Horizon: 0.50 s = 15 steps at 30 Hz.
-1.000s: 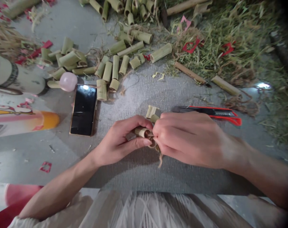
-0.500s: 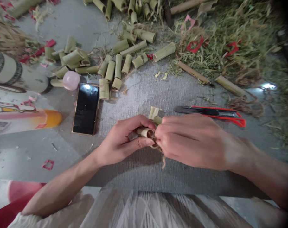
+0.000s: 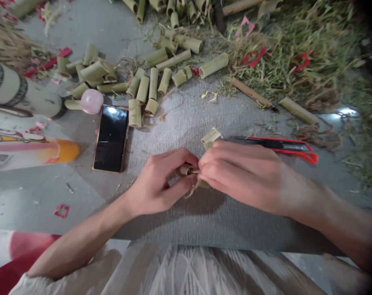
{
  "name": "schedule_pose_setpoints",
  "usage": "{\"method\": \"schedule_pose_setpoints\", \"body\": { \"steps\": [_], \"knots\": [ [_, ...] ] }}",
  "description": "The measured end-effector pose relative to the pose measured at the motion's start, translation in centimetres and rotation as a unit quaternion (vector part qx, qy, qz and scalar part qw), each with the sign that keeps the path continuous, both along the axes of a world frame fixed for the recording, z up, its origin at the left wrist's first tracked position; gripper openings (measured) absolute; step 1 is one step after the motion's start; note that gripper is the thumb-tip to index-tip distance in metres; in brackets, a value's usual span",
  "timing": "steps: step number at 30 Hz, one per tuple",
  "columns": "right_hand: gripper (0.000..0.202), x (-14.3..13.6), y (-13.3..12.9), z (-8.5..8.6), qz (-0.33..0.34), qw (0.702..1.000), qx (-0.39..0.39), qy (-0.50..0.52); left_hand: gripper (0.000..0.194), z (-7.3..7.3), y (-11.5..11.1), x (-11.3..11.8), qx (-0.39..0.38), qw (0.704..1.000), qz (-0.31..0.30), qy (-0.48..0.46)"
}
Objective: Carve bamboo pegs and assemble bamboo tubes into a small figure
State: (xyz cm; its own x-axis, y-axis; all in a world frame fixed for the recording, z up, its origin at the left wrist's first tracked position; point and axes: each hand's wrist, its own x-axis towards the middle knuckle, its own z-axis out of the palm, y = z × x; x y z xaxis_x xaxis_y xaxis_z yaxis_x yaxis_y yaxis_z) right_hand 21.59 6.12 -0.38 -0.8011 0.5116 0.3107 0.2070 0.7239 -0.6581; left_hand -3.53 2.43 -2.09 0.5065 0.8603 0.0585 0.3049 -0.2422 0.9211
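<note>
Near the front of the table, my left hand (image 3: 161,180) is closed around a short bamboo tube (image 3: 185,169), its open end toward the right. My right hand (image 3: 244,174) meets it there, fingertips pinched on a thin strand of twine (image 3: 192,189) at the tube's mouth. A loose bit of that twine dangles below the fingers. Another bamboo piece (image 3: 212,136) shows just beyond my right knuckles, and one more is partly hidden under the right fingers. Whether the twine runs through these pieces I cannot tell.
A red and black utility knife (image 3: 278,145) lies beyond my right hand. Left of my hands are a phone (image 3: 110,139), a pink ball-like object (image 3: 92,101) and two bottles. Several cut bamboo tubes (image 3: 143,89) and shredded green plant matter (image 3: 284,49) cover the far side.
The held tube has turned slightly, and the twine's loose end has swung left, under the left thumb. The bamboo piece beyond the right hand has shifted up and right.
</note>
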Motion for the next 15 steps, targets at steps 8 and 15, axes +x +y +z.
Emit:
{"method": "schedule_pose_setpoints", "body": {
  "steps": [8,15],
  "knots": [
    [0.028,-0.58,-0.18,-0.58,0.004,0.999,0.037,-0.029,0.012,0.8,0.5,-0.28,-0.086,0.996,-0.005,-0.006],
    [0.031,-0.59,-0.25,-0.98,-0.013,0.997,0.045,-0.064,0.018,0.9,0.12,-0.12,-0.194,0.978,0.055,-0.047]
  ]
}}
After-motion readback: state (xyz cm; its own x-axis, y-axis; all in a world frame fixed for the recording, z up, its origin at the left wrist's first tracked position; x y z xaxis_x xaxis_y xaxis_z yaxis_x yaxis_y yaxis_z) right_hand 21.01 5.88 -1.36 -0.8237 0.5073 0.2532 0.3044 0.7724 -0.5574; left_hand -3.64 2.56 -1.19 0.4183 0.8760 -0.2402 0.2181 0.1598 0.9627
